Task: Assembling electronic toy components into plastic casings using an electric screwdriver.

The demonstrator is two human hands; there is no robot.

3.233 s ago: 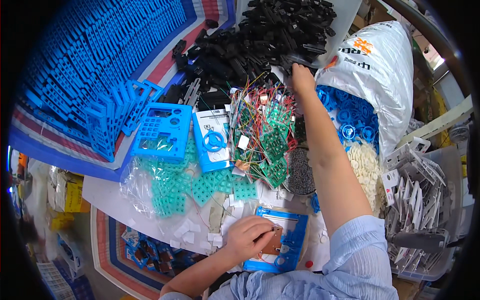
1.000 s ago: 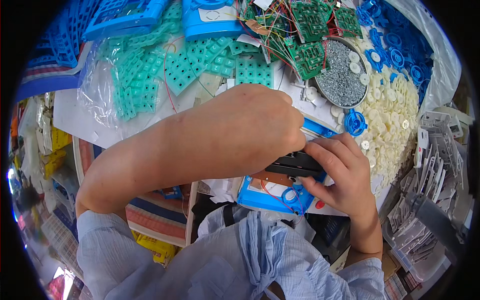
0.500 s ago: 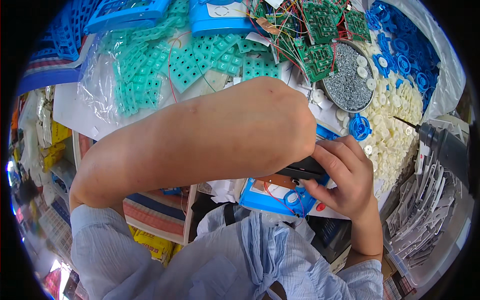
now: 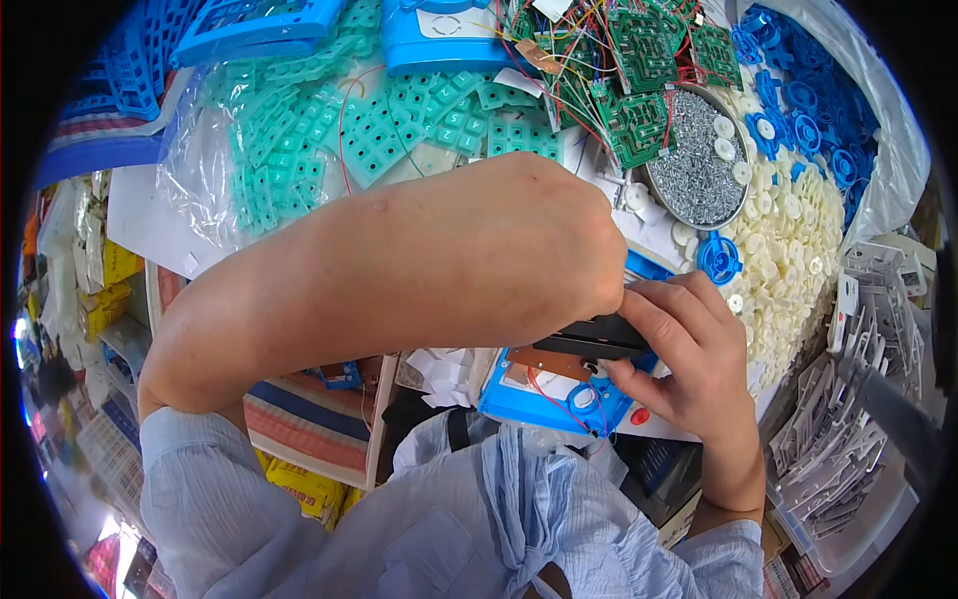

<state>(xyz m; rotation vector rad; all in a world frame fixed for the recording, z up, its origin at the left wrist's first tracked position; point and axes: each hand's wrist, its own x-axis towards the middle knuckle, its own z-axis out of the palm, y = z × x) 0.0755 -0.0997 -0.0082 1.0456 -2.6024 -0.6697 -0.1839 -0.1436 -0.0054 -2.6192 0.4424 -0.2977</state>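
A blue plastic housing [image 4: 499, 395] lies close to my body, with a brown board [image 4: 544, 361], red wires and a small blue ring [image 4: 583, 401] in it. Across it sits a black plastic part [image 4: 599, 337]. My right hand [image 4: 689, 344] pinches this part's right end between thumb and fingers. From the left, my left hand [image 4: 574, 245] bends down over the same part. It looks curled into a fist; its fingertips, and whatever they hold, are hidden beneath it. A small red round piece [image 4: 640, 415] is just below my right thumb.
Ahead lie green rubber keypads [image 4: 379, 130], wired circuit boards [image 4: 639, 120] and a bowl of screws [image 4: 699, 165]. White plastic discs [image 4: 788, 260] and blue ring parts [image 4: 798, 100] are heaped rightward. A blurred dark tool [image 4: 893, 409] hangs above grey-white plastic pieces [image 4: 828, 449].
The dark tool with a thin bit at the right has swung downward and is now blurred. My left hand has shifted very slightly left; my right hand keeps its pinch.
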